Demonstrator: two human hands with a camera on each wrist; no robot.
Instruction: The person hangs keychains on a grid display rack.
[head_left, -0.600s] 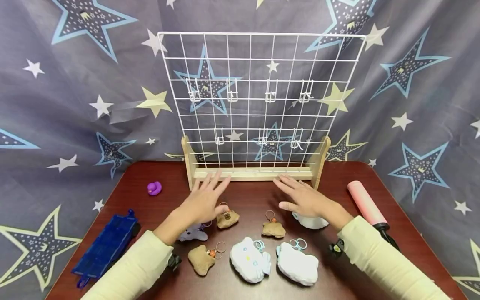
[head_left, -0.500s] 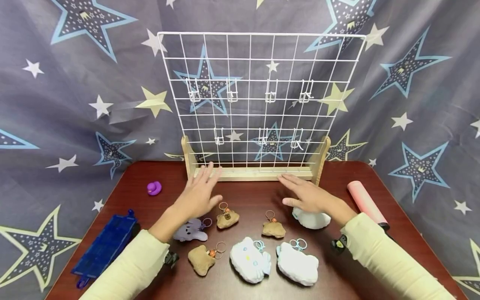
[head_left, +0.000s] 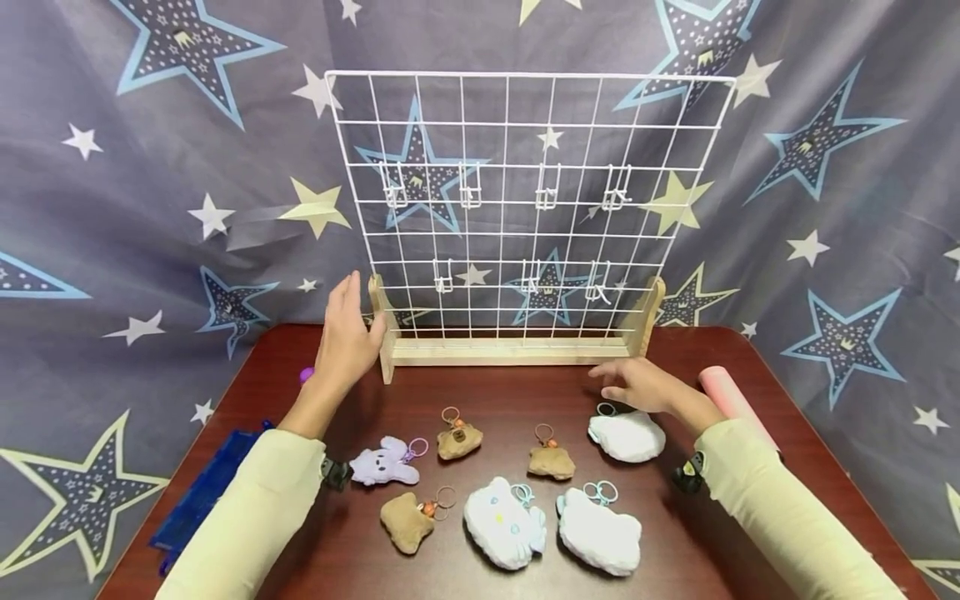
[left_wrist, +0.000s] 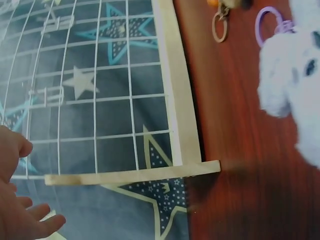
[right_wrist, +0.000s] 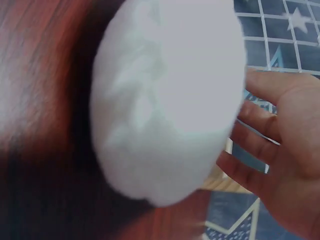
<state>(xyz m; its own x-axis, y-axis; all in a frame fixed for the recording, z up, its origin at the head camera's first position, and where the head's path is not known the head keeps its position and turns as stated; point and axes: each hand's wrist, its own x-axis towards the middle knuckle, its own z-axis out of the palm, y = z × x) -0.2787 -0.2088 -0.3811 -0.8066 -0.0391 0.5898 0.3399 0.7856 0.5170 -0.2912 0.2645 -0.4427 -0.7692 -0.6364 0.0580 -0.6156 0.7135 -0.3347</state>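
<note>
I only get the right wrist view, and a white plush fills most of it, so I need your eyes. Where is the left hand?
Observer: The head view shows the left hand near the left end of the wooden stand.
Operator: And the white plush nearest the right hand: can you see a ring by it?
Observer: Yes, a dark ring shows at its far side in the head view.
Operator: Is every plush on the table white?
Observer: No, three are brown plushes.
</note>
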